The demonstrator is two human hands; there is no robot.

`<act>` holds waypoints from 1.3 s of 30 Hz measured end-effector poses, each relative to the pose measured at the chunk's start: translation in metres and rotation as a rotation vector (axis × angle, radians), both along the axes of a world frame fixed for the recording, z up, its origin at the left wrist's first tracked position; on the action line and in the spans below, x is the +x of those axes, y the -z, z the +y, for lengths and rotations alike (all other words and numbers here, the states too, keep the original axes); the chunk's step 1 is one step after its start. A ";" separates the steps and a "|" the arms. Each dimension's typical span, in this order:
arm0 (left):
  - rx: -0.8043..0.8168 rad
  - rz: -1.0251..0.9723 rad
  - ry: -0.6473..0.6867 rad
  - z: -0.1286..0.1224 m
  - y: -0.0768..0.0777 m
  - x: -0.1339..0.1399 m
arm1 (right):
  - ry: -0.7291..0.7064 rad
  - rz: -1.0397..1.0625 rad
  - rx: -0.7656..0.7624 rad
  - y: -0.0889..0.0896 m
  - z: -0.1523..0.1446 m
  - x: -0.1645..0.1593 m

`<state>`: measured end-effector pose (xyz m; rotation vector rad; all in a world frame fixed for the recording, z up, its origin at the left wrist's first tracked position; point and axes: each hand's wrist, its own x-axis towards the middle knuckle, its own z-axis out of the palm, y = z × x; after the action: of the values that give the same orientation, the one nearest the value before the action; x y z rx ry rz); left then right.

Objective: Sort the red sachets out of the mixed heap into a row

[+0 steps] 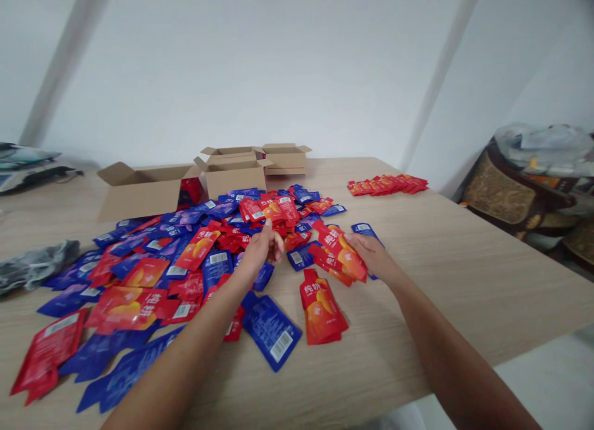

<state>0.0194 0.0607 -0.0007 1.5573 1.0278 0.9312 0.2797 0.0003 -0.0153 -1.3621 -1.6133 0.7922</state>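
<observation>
My right hand (371, 255) grips a small fanned stack of red pouches (341, 252) with orange fruit printed on them, held over the table. My left hand (265, 247) is at the near side of the pile, thumb raised and fingers loosely curled, with nothing visible in it. Just beyond its thumb, a red pouch (273, 210) lies on top of the mixed pile. Between my arms, red pouches (322, 309) lie stacked on the wood, beside a blue pouch (271, 331) showing its barcode side. Another blue pouch (366, 232) is partly hidden behind my right hand.
Red and blue pouches spread across the left of the table (464, 275). Open cardboard boxes (143, 192) stand behind them. An overlapping row of red pouches (387, 184) lies at the back right. Grey cloth (39, 266) sits at the left; a bag-covered chair (510, 185) stands right.
</observation>
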 end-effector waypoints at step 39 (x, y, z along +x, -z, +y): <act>0.035 -0.177 -0.096 0.010 -0.022 -0.001 | -0.132 0.578 -0.329 0.008 0.007 0.011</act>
<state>0.0189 0.0704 0.0213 1.4353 0.9707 1.1374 0.2902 0.0076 -0.0238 -1.1027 -1.1518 1.4304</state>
